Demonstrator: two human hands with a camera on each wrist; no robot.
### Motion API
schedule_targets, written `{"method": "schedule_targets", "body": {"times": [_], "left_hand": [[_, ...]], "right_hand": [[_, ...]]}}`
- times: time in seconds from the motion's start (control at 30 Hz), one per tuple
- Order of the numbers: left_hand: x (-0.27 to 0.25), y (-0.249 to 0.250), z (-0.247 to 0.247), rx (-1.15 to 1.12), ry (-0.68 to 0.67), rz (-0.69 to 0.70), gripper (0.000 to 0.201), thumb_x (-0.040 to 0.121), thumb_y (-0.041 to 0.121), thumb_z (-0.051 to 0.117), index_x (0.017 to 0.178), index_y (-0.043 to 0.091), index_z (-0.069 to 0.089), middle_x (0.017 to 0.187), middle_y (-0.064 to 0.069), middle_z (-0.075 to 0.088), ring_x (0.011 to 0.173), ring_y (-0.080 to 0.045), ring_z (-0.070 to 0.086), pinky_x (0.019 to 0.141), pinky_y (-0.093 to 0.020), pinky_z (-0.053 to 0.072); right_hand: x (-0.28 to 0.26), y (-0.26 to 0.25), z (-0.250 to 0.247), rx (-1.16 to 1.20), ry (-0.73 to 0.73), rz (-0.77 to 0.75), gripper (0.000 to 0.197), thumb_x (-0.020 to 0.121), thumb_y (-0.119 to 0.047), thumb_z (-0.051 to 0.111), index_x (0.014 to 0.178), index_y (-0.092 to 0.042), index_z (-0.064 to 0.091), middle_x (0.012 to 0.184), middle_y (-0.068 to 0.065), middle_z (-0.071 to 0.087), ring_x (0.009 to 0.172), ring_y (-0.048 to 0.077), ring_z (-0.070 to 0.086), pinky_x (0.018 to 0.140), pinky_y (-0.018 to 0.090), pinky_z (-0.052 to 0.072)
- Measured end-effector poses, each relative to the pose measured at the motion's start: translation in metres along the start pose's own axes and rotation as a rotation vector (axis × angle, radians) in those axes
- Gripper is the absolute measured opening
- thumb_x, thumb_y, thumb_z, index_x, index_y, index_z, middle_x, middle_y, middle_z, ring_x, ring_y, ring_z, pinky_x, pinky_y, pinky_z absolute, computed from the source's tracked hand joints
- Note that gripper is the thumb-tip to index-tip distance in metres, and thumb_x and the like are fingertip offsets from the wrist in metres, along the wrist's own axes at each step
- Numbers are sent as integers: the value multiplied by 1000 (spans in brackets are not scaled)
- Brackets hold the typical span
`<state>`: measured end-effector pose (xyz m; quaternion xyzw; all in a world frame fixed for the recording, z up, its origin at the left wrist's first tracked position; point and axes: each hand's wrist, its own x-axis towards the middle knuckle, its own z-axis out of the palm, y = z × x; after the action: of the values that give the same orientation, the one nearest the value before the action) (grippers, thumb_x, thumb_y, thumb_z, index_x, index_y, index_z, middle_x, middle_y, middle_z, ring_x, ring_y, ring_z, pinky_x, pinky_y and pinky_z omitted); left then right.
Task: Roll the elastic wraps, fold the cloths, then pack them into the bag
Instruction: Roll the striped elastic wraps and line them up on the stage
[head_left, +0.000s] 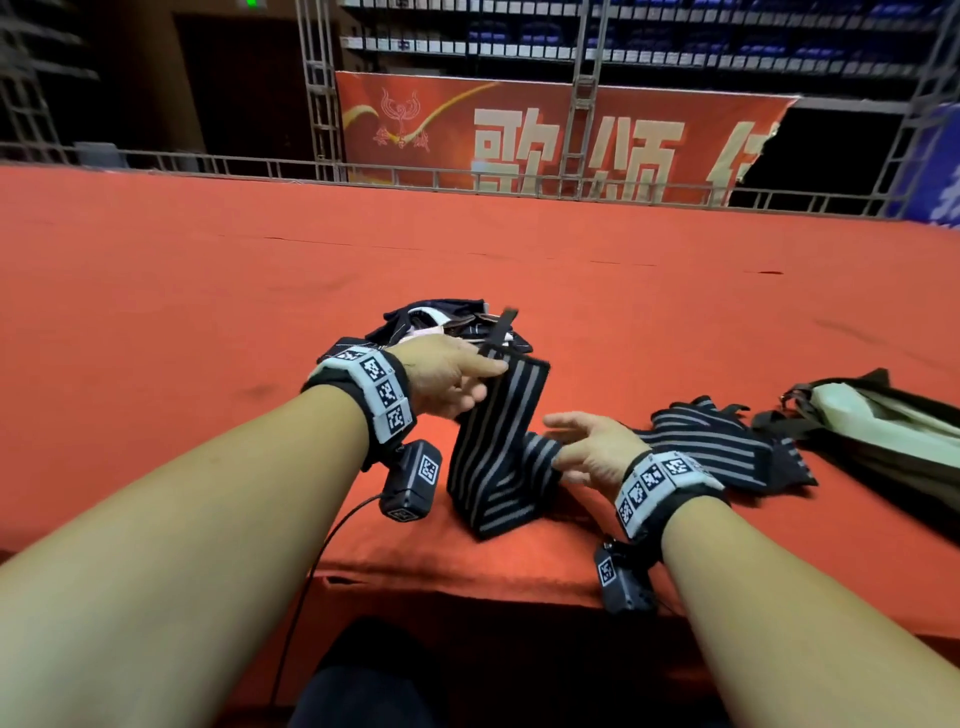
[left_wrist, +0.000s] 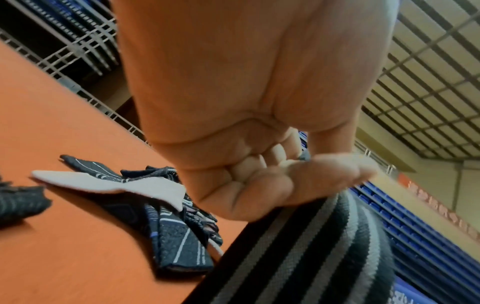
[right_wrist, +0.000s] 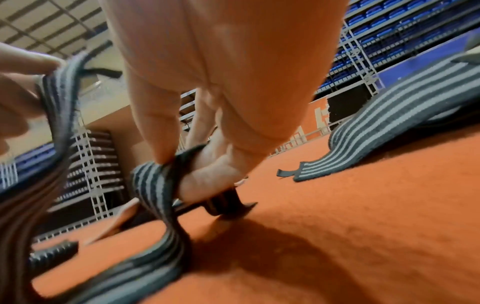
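A black elastic wrap with grey stripes (head_left: 493, 447) hangs in a bend over the red table near its front edge. My left hand (head_left: 457, 379) pinches its upper end, thumb on top (left_wrist: 306, 181), and lifts it off the table. My right hand (head_left: 582, 447) grips the wrap's lower end (right_wrist: 153, 185), fingers curled round the strip just above the table. A second striped wrap (head_left: 727, 447) lies crumpled to the right (right_wrist: 389, 131). Behind my left hand lies a heap of dark cloths (head_left: 447, 322), one with a pale lining (left_wrist: 109, 183).
An open dark bag with a pale lining (head_left: 883, 421) lies at the right edge of the red-covered table (head_left: 208, 291). A metal rail and a red banner (head_left: 545, 135) stand beyond the table's far edge. My knee shows below the front edge.
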<state>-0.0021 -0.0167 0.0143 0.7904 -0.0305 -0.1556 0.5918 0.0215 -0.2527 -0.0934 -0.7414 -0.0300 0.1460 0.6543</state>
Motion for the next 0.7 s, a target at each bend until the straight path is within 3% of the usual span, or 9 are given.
{"method": "schedule_targets", "body": {"times": [0.1, 0.17, 0.27, 0.33, 0.37, 0.47, 0.53, 0.63, 0.7], "left_hand": [[8, -14, -3, 23, 42, -68, 35, 95, 34, 68, 64, 22, 58, 53, 2, 42, 45, -11, 33, 53, -24, 24], [13, -21, -3, 57, 47, -83, 37, 94, 33, 68, 62, 24, 54, 51, 4, 38, 48, -11, 29, 55, -27, 20], [17, -23, -3, 136, 49, -74, 25, 94, 34, 69, 74, 22, 63, 52, 9, 48, 53, -10, 33, 55, -27, 24], [19, -24, -3, 137, 29, -34, 19, 95, 35, 68, 85, 19, 71, 65, 10, 62, 61, -9, 42, 58, -25, 27], [20, -25, -3, 131, 8, -15, 22, 94, 36, 68, 95, 15, 74, 77, 8, 68, 70, -11, 47, 61, -25, 30], [22, -30, -2, 86, -31, 16, 37, 89, 37, 72, 115, 10, 73, 103, 0, 70, 93, -21, 56, 76, -28, 42], [23, -34, -2, 23, -69, 12, 33, 94, 26, 70, 119, 5, 69, 111, -7, 74, 99, -23, 67, 85, -30, 53], [19, -34, 0, -14, -123, 5, 18, 99, 16, 63, 113, 6, 68, 72, 0, 69, 59, -11, 58, 59, -23, 51], [20, -34, -3, 4, -101, -6, 23, 93, 24, 70, 110, 8, 69, 75, -6, 53, 55, -10, 40, 56, -22, 40]], "right_hand": [[-4, 10, -2, -151, 22, 122, 30, 84, 12, 62, 107, -5, 68, 71, 14, 63, 42, 17, 52, 40, 22, 40], [-3, 15, -6, -202, 65, 153, 4, 87, -9, 71, 91, -8, 71, 71, 11, 65, 50, 20, 57, 47, 24, 44], [4, 15, -11, -98, 136, 149, 29, 87, -28, 76, 80, -1, 72, 83, 14, 68, 70, 25, 66, 65, 34, 56], [5, 14, -12, -21, 191, 141, 15, 87, -15, 76, 78, -3, 72, 95, 20, 71, 86, 32, 70, 81, 43, 60], [5, 14, -12, 16, 204, 144, 5, 85, -4, 74, 82, -3, 71, 97, 22, 71, 87, 33, 71, 78, 42, 62], [1, 15, -6, 175, 187, 195, 23, 82, 21, 64, 96, 3, 65, 90, 23, 69, 72, 29, 73, 58, 32, 59], [0, 16, -2, 279, 162, 193, 31, 83, 24, 57, 105, 4, 63, 92, 22, 70, 72, 27, 72, 61, 32, 57], [3, 9, 1, 357, 185, 129, 35, 84, 24, 50, 104, -2, 64, 98, 22, 69, 62, 22, 67, 58, 29, 51], [4, 0, 1, 384, 237, 65, 38, 83, 25, 47, 99, -6, 64, 91, 17, 66, 48, 15, 56, 45, 23, 40]]}}
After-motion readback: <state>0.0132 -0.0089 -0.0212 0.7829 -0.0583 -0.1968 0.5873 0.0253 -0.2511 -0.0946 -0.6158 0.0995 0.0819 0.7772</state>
